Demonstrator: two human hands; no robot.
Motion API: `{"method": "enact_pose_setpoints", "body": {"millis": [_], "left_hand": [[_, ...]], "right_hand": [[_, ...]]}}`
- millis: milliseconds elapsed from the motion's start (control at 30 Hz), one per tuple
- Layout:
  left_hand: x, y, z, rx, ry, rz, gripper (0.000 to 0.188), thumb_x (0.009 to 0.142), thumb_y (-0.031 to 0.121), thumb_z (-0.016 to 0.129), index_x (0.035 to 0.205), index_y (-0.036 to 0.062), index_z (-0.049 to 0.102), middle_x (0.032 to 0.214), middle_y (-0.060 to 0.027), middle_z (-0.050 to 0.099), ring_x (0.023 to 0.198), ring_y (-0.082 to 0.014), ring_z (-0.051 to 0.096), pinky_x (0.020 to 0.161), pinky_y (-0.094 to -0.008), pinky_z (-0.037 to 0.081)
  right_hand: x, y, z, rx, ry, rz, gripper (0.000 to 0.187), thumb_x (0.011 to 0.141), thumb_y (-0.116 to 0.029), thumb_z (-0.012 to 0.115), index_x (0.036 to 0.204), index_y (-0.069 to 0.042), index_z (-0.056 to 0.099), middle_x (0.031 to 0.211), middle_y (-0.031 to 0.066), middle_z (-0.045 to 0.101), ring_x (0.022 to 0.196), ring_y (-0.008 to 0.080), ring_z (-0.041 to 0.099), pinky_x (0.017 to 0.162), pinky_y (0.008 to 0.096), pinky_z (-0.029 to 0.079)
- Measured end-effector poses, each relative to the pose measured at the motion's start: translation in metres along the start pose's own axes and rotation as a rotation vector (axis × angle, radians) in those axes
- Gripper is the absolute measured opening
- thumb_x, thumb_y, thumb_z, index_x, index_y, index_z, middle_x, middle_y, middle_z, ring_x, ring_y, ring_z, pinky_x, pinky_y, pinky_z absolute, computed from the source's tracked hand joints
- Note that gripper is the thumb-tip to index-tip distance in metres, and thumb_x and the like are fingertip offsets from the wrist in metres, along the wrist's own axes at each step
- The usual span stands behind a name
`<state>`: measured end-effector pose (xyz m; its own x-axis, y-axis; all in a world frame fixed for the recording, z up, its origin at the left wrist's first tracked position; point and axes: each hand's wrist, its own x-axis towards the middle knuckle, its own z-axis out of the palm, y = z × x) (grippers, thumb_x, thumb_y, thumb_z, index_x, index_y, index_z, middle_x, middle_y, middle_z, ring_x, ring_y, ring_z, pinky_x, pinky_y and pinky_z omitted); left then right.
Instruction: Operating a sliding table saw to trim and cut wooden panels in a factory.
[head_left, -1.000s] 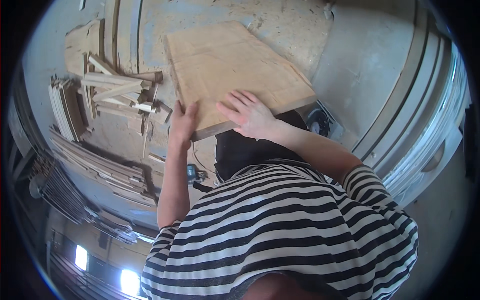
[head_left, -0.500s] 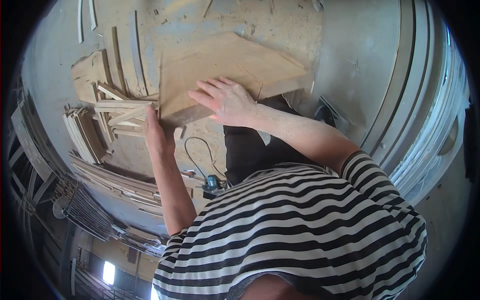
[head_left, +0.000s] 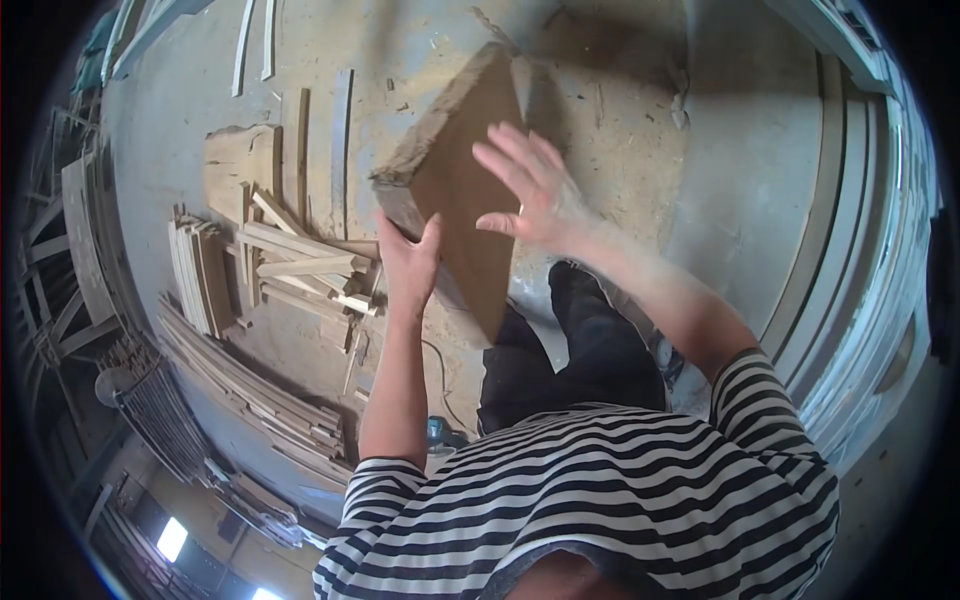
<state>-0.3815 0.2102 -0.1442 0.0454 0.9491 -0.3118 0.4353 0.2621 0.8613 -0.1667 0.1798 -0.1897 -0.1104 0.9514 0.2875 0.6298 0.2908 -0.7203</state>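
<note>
A thick wooden slab [head_left: 465,190] is tilted up in front of me, with a rough, bark-like edge along its upper left side. My left hand [head_left: 408,262] grips its left edge, thumb on the broad face and the other fingers around the narrow side. Over the slab's right side, my right hand [head_left: 535,195] is slightly blurred, with fingers and thumb spread and nothing held in it. Whether its fingertips touch the wood I cannot tell.
Loose wooden strips [head_left: 305,255] lie crossed on the left, beside a stack of boards [head_left: 200,275]. A flat live-edge board [head_left: 243,165] lies farther off. Long pieces of timber [head_left: 255,375] lie near left, by a blue power tool [head_left: 437,430]. Long panels [head_left: 845,190] line the right.
The slab has turned from lying nearly flat to a steep tilt, its rough edge now showing. My right hand has lifted from its face and moved right, fingers spreading. My left hand keeps its hold.
</note>
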Motion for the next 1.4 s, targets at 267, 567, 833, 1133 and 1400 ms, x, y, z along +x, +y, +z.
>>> {"method": "enact_pose_setpoints", "body": {"millis": [267,567,833,1133,1400], "left_hand": [[-0.002,-0.053,-0.019,0.390,-0.086,0.349,0.077,0.081,0.016,0.076,0.142,-0.0031,0.034,0.128,-0.0258,0.052,0.116,-0.0394,0.053,0.100,-0.0433,0.043],[0.005,-0.179,-0.086,0.575,0.053,0.487,0.065,0.070,0.023,0.067,0.126,-0.0021,0.047,0.106,-0.0240,0.048,0.108,-0.0425,0.046,0.098,-0.0481,0.036],[0.093,-0.227,-0.148,0.343,-0.157,0.661,0.077,0.070,0.041,0.082,0.124,-0.0026,0.048,0.111,-0.0169,0.051,0.105,-0.0332,0.053,0.093,-0.0443,0.043],[0.122,-0.028,-0.132,0.302,-0.410,1.172,0.094,0.077,0.082,0.056,0.114,-0.0045,0.054,0.093,-0.0160,0.053,0.080,-0.0302,0.053,0.067,-0.0399,0.043],[0.082,0.168,-0.134,-0.306,-0.004,1.431,0.088,0.093,0.071,0.040,0.137,-0.0059,0.045,0.137,-0.0186,0.051,0.121,-0.0324,0.052,0.101,-0.0461,0.044]], "right_hand": [[0.059,0.019,0.024,-0.077,-0.269,-0.221,0.107,0.060,-0.048,0.086,0.149,-0.013,0.037,0.147,0.0127,0.043,0.143,0.0318,0.034,0.118,0.0583,0.020],[-0.020,0.070,0.042,-0.100,-0.086,0.026,0.091,0.056,-0.045,0.086,0.131,-0.009,0.052,0.121,0.0123,0.058,0.118,0.0329,0.052,0.103,0.0466,0.041],[-0.066,0.126,0.119,-0.233,0.087,0.044,0.076,0.057,-0.073,0.075,0.099,-0.011,0.059,0.096,0.0100,0.059,0.093,0.0321,0.057,0.081,0.0434,0.046],[-0.152,-0.050,0.081,-0.340,0.539,0.517,0.077,0.059,-0.075,0.075,0.096,-0.009,0.059,0.088,0.0115,0.061,0.086,0.0346,0.062,0.077,0.0452,0.051],[-0.215,-0.364,-0.116,-0.651,0.705,0.732,0.069,0.056,-0.067,0.085,0.082,-0.007,0.063,0.069,0.0067,0.058,0.060,0.0260,0.061,0.054,0.0354,0.048]]}}
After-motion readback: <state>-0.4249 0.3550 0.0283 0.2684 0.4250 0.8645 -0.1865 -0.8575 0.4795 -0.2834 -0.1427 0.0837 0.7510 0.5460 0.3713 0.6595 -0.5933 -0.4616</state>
